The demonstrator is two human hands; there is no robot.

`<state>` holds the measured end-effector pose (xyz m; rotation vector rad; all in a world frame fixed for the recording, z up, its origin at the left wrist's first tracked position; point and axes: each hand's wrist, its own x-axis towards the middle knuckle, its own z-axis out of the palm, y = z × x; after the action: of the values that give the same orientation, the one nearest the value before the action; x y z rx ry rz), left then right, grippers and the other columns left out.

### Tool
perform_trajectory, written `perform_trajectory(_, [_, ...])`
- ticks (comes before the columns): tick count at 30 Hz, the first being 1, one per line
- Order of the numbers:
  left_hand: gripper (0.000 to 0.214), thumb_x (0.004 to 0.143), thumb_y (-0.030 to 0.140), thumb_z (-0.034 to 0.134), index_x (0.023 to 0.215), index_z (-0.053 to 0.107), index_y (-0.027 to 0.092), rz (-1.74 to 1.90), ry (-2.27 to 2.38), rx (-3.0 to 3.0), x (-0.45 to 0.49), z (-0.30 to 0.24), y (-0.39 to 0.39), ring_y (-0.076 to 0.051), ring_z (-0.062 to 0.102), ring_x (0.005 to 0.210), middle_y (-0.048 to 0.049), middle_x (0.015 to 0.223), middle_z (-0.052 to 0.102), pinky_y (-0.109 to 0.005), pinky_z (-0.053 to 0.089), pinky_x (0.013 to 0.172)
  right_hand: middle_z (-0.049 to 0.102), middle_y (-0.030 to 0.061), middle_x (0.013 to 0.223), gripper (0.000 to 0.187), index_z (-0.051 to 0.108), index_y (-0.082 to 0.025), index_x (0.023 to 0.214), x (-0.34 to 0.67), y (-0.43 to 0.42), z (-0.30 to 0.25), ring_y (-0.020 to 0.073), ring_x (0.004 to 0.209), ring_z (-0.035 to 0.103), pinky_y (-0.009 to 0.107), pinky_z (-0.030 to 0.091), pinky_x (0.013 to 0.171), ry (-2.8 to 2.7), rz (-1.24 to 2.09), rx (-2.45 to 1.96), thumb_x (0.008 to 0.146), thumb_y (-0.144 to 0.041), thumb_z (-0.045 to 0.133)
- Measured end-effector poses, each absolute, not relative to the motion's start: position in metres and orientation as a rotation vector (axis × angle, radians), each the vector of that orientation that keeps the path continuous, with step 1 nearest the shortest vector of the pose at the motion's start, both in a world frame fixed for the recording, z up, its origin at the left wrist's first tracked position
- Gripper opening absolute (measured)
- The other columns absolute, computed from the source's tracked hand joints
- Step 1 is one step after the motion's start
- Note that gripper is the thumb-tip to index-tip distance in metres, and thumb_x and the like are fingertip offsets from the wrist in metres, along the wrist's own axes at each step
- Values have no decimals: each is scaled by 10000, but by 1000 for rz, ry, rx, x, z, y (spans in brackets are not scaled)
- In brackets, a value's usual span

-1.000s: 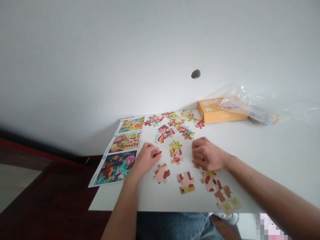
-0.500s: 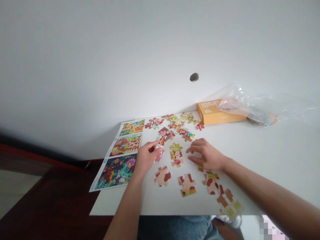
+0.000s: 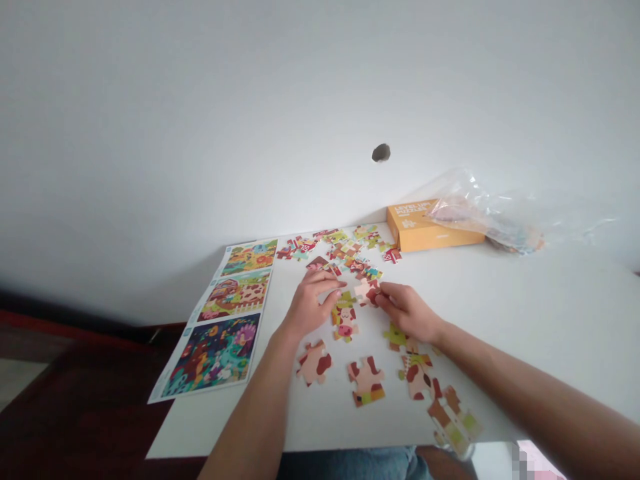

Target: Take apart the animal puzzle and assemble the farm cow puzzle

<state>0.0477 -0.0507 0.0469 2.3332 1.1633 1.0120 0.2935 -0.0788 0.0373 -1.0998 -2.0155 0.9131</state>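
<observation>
My right hand (image 3: 406, 310) pinches the right edge of a pink-and-brown puzzle piece (image 3: 367, 292) above the middle of the white table. To the left of it is my left hand (image 3: 314, 301), its fingers stretched out and thumb apart, with nothing visible in it. Just below the held piece lies a cow-face piece (image 3: 345, 323), joined to a green one. Nearer me are a spotted piece (image 3: 315, 363) and another spotted piece (image 3: 367, 380), lying apart. Several pieces, among them a brown-patched one (image 3: 417, 380), lie beneath and beside my right forearm.
A picture sheet (image 3: 220, 357) with three scenes overhangs the table's left edge. Loose puzzle pieces (image 3: 345, 248) are heaped at the back. An orange puzzle box (image 3: 440, 237) stands by the wall, with a clear plastic bag (image 3: 465, 193) of pieces leaning over it.
The pink-and-brown piece, earlier by my left hand, is now in my right hand, whose fingers have closed on it. My left hand has shifted and opened. The view has turned slightly.
</observation>
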Motion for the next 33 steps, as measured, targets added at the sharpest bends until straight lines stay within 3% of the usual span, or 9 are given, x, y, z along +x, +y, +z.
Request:
perform_trajectory(5, [207,803,289,721,1002,763,257,669,1216,2540,29,47,-51,-252,516,1104,-47,1094,669,-459,346,1078,651,36,850,239,669,-205,875,299,-76,45,157,777,568,290,420,739,-2121,758,-1091,965,-346,498])
perform_trajectory(9, [214,818,302,715,1028,758,304,483,1160,2511,36,44,-53,-250,486,1128,-22,1162,638,-464,332,1086,661,43,829,256,689,-205,844,301,-75,46,164,782,590,291,433,739,-2131,713,-1141,958,-348,511])
perform_trajectory(17, [216,841,292,694,1048,752,270,472,1131,2505,44,41,-54,-262,469,1147,-38,1206,612,-468,324,1094,732,11,859,203,730,-230,918,299,-74,39,155,797,636,283,449,791,-2212,764,-1109,935,-253,529])
perform_trajectory(33, [301,808,264,719,1108,738,276,467,1103,2505,44,43,-57,-268,451,1157,-40,1230,600,-467,317,1113,745,24,847,193,712,-241,1031,301,-71,32,192,828,642,318,443,814,-2212,623,-1247,918,-288,563])
